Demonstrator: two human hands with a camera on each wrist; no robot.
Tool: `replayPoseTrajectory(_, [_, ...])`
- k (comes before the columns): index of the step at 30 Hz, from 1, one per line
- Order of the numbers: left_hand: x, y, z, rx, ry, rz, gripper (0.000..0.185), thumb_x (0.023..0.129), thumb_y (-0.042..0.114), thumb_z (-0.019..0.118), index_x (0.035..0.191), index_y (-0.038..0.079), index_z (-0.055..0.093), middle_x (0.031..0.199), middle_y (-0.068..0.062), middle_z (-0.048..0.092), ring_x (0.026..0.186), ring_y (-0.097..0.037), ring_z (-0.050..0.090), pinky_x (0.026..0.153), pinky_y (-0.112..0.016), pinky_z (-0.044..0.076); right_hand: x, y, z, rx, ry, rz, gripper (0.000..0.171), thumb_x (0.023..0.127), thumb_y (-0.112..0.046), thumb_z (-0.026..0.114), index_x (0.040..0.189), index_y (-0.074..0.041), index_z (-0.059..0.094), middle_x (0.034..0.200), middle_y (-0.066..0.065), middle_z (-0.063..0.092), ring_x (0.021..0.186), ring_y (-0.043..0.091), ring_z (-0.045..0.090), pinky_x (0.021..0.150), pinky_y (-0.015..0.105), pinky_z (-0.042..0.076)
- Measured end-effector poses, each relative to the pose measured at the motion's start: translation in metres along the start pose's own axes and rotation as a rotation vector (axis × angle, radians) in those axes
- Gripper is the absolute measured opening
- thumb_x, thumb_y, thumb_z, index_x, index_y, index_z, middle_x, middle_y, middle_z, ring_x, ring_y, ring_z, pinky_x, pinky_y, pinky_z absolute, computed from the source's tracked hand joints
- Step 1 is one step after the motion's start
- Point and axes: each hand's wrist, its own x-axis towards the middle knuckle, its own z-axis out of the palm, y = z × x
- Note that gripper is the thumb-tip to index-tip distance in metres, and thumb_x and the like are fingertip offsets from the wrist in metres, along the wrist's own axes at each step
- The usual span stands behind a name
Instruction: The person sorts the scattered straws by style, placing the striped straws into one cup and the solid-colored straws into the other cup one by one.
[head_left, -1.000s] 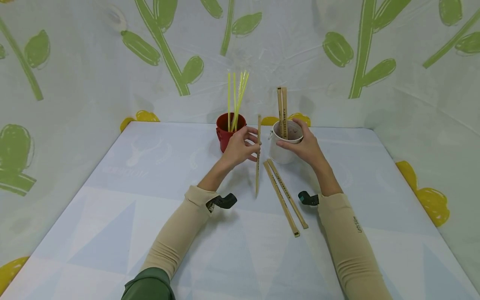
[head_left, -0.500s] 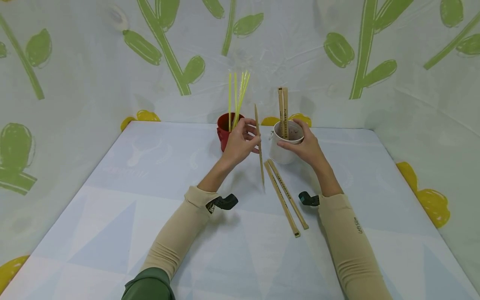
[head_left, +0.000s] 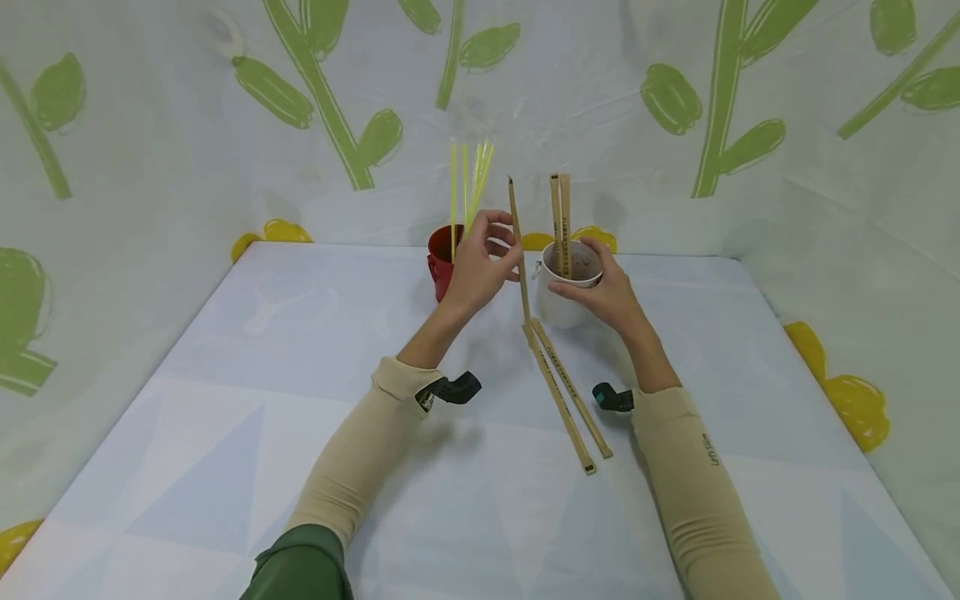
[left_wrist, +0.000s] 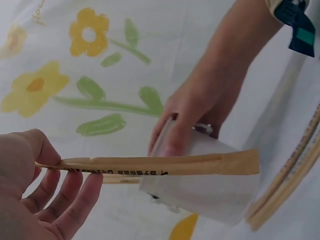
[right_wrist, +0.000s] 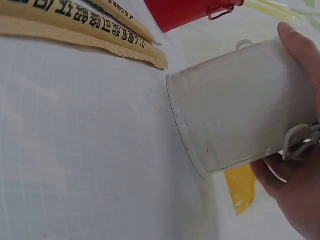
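Note:
In the head view my left hand (head_left: 480,262) pinches a paper-wrapped straw (head_left: 517,225) between thumb and fingers, holding it nearly upright. Its brown sleeve carries dark print, seen in the left wrist view along the straw's length (left_wrist: 200,165). My right hand (head_left: 611,296) grips the rim of a white bucket (head_left: 561,308), thumb at the near side and fingers around the far right. Two similar wrapped straws (head_left: 566,221) stand in that bucket. In the right wrist view the bucket's wall (right_wrist: 235,105) and its base on the table are visible.
Two more wrapped straws (head_left: 558,400) lie side by side on the table in front of the white bucket. Left of it stands a red bucket (head_left: 439,271), partly behind my left hand, with several yellow straws (head_left: 453,192) in clear wrap. A patterned cloth wall (head_left: 570,100) rises behind.
My left hand has lifted the pinched straw, and its upper end now stands higher, leaning slightly left. The right hand and white bucket have stayed in place.

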Motion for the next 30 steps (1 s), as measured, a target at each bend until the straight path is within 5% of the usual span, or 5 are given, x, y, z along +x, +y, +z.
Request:
replayPoseTrajectory(15, [0.044, 0.031, 0.003, 0.045, 0.091, 0.149, 0.036, 0.094, 0.005, 0.053, 0.129, 0.004, 0.046, 0.104, -0.014, 0.059, 0.084, -0.023, 0.065, 0.067, -0.029, 0.061, -0.001, -0.002, 0.001, 0.007, -0.005, -0.012, 0.101, 0.073, -0.051, 0.083, 0.152, -0.027, 0.026, 0.156, 0.008, 0.033, 0.141, 0.032, 0.036, 0.111, 0.059, 0.036])
replayPoseTrajectory(23, [0.049, 0.036, 0.005, 0.015, 0.161, 0.183, 0.035, 0.096, 0.004, 0.055, 0.13, 0.005, 0.045, 0.107, -0.018, 0.059, 0.087, -0.026, 0.067, 0.071, -0.033, 0.061, -0.001, -0.002, -0.001, 0.004, -0.01, -0.028, 0.1, 0.073, -0.051, 0.083, 0.152, -0.026, 0.026, 0.157, 0.006, 0.033, 0.142, 0.031, 0.034, 0.112, 0.06, 0.035])
replayPoseTrajectory(30, [0.048, 0.034, 0.013, 0.053, 0.123, 0.189, 0.036, 0.096, 0.004, 0.054, 0.13, 0.004, 0.045, 0.107, -0.015, 0.059, 0.087, -0.021, 0.066, 0.071, -0.027, 0.061, -0.002, 0.0, -0.001, 0.003, -0.001, -0.019, 0.1, 0.073, -0.053, 0.082, 0.152, -0.027, 0.026, 0.158, 0.005, 0.033, 0.143, 0.03, 0.033, 0.113, 0.06, 0.034])
